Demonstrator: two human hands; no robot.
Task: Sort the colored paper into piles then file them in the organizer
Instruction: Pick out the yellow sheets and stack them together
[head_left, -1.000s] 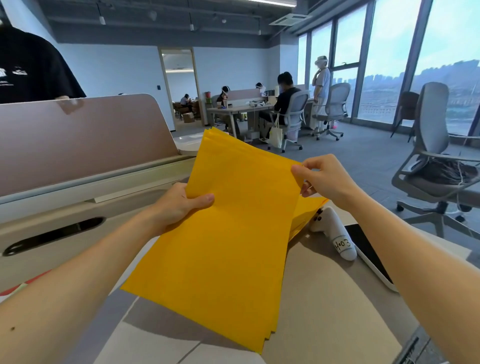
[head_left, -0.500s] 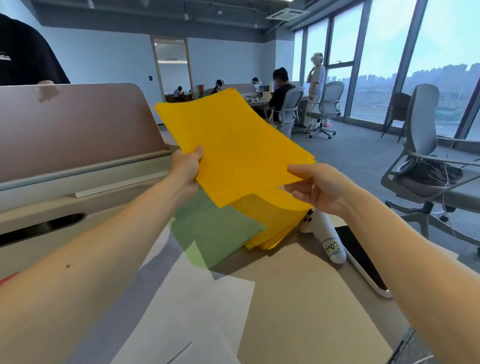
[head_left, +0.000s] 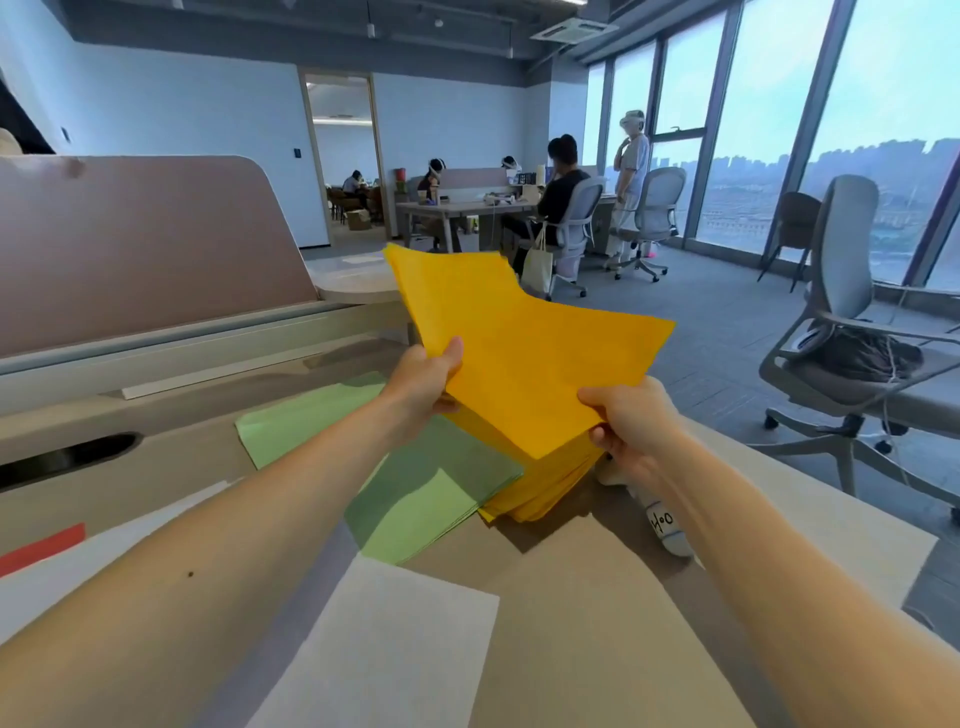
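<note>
A stack of yellow paper is held above the desk by both hands. My left hand pinches its left edge, thumb on top. My right hand grips its near right corner. Just under it a pile of yellow paper lies on the desk, partly hidden by the held sheets. Green paper lies to the left of that pile, partly under my left forearm. A white sheet lies nearer to me. A red strip of paper shows at the left edge. No organizer is in view.
A pink desk divider stands along the back left, with a cable slot in the desk below it. A white controller lies under my right wrist. An office chair stands right of the desk. People sit and stand at a far table.
The held yellow stack has come down and to the right, close over the yellow pile. My right hand shifted to its near corner. More green paper shows on the desk.
</note>
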